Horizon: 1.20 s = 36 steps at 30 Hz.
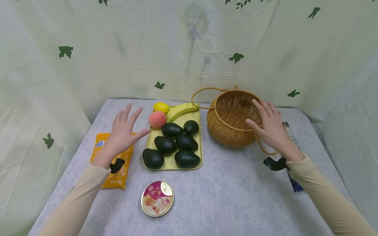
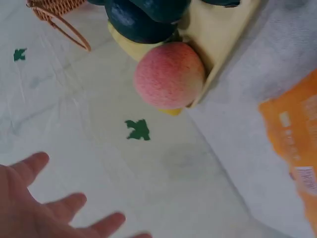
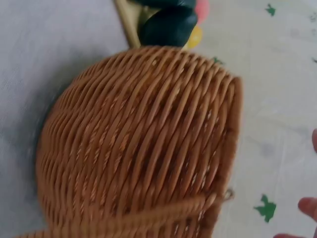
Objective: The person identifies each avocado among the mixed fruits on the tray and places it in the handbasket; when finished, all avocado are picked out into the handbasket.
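Note:
My left hand [image 1: 122,134] is held with fingers spread, just left of a yellow tray [image 1: 169,163]. Nearest to it on the tray lies a pinkish peach [image 1: 157,119], beside a lemon [image 1: 161,107], a banana [image 1: 180,111] and several dark green avocados [image 1: 164,145]. My right hand [image 1: 272,129], fingers extended and thumb apart, overlaps the right rim of a wicker basket [image 1: 228,136] in the head view. Seen from the right wrist, the basket's woven side [image 3: 133,139] fills much of the picture, with fingertips at the right edge. Neither hand holds anything.
An orange packet [image 1: 119,172] lies under the left forearm. In front of the tray stands a round flat tin [image 1: 157,198] with a pink and cream lid. A dark packet [image 1: 290,131] is partly hidden behind the right wrist. Pale leaf-print cloth [image 1: 130,65] hangs behind the table.

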Each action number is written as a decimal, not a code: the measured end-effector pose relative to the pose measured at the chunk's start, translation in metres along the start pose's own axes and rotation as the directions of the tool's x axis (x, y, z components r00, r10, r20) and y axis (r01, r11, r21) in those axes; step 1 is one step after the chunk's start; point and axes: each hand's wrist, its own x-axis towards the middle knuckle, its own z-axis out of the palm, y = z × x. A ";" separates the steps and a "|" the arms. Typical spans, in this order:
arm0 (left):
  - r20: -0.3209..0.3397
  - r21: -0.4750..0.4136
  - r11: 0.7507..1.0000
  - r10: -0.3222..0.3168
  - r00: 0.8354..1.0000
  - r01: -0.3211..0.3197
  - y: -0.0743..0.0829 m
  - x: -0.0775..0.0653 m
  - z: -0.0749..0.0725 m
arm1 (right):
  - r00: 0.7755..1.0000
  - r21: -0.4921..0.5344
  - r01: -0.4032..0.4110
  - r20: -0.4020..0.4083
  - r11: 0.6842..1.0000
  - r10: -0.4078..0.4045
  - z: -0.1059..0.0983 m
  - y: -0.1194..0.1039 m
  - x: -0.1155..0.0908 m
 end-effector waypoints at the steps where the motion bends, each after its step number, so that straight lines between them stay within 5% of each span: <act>1: 0.018 -0.034 0.999 -0.001 1.000 0.002 -0.004 -0.002 0.000 | 1.000 0.026 0.013 0.003 1.000 -0.014 0.001 -0.003 0.001; 8: 0.154 -0.275 0.961 0.018 0.988 0.025 -0.033 -0.015 0.017 | 0.992 0.196 0.123 0.003 0.973 -0.126 0.011 -0.024 0.006; 14: 0.301 -0.446 0.892 0.068 0.951 0.077 -0.047 -0.026 0.043 | 0.975 0.275 0.215 -0.005 0.937 -0.222 0.021 -0.046 0.009; 19: 0.363 -0.447 0.889 0.082 0.928 0.096 -0.050 -0.031 0.060 | 0.969 0.330 0.230 0.012 0.916 -0.248 0.029 -0.059 0.011; 26: 0.383 -0.440 0.892 0.080 0.920 0.105 -0.056 -0.036 0.071 | 0.955 0.441 0.231 0.066 0.867 -0.288 0.044 -0.071 0.013; 36: 0.431 -0.425 0.899 0.097 0.897 0.107 -0.056 -0.033 0.071 | 0.892 0.674 0.171 0.204 0.719 -0.404 0.074 -0.097 0.020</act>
